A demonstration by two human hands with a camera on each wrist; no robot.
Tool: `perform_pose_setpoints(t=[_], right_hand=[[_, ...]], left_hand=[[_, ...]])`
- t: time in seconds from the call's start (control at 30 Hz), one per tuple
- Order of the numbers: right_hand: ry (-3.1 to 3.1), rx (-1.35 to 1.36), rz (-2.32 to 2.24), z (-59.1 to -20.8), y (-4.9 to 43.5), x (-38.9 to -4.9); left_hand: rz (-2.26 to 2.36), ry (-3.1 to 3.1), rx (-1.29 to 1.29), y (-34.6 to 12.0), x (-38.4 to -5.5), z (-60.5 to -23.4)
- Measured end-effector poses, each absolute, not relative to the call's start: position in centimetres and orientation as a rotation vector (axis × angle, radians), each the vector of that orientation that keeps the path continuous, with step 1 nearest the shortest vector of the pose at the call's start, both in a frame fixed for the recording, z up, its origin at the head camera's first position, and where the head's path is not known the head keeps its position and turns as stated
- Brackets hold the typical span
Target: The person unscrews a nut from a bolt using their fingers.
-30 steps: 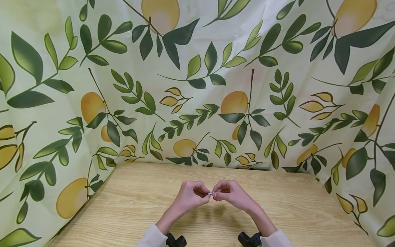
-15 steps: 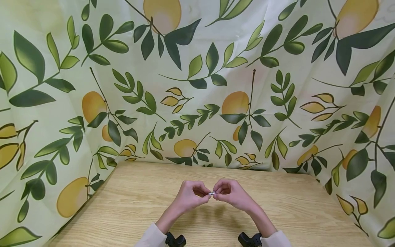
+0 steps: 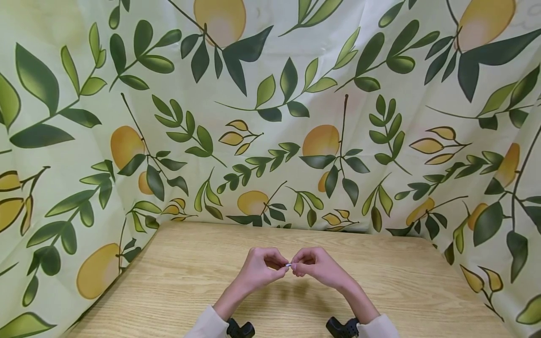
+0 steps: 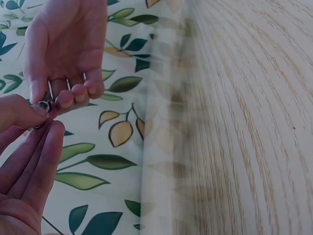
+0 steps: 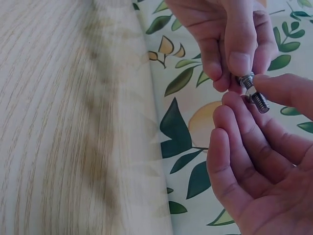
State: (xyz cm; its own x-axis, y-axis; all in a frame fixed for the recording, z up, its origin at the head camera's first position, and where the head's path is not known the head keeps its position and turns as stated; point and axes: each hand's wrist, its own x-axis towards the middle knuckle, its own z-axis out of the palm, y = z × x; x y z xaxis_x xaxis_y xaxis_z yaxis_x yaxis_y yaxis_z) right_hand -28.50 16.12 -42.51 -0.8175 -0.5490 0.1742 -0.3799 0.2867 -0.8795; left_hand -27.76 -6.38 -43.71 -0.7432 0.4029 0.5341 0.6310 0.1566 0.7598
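A small metal bolt (image 3: 288, 265) is held between both hands at mid-table height in the head view. In the right wrist view its threaded shank (image 5: 261, 102) sticks out toward my right palm, and what looks like a shiny nut (image 5: 250, 91) sits around it. My left hand (image 3: 262, 268) pinches one end of the bolt between thumb and fingertips; that end is mostly hidden. My right hand (image 3: 319, 266) pinches the nut area with thumb and index finger, other fingers loosely bent. From the left wrist, a round metal end (image 4: 44, 105) shows by my left thumb.
A wood-grain table (image 3: 181, 281) lies beneath both hands. Behind and at the sides hangs a cloth (image 3: 270, 136) printed with leaves and fruit. Black wrist devices (image 3: 241, 328) sit below both forearms, near pale sleeves (image 3: 210, 323).
Half a second ago my right fingertips were slightly farther right and more metal showed between the hands. They have moved back left along the bolt. My left hand stays nearly still.
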Motion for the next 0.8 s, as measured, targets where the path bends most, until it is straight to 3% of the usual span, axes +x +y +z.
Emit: perform_pose_setpoints(t=[0.8], right_hand=[[2.355,-0.923,-1.593,-42.14,15.98,-28.28]], left_hand=[[-1.624,-2.233,-0.999,-6.28,-27.71,-43.73]])
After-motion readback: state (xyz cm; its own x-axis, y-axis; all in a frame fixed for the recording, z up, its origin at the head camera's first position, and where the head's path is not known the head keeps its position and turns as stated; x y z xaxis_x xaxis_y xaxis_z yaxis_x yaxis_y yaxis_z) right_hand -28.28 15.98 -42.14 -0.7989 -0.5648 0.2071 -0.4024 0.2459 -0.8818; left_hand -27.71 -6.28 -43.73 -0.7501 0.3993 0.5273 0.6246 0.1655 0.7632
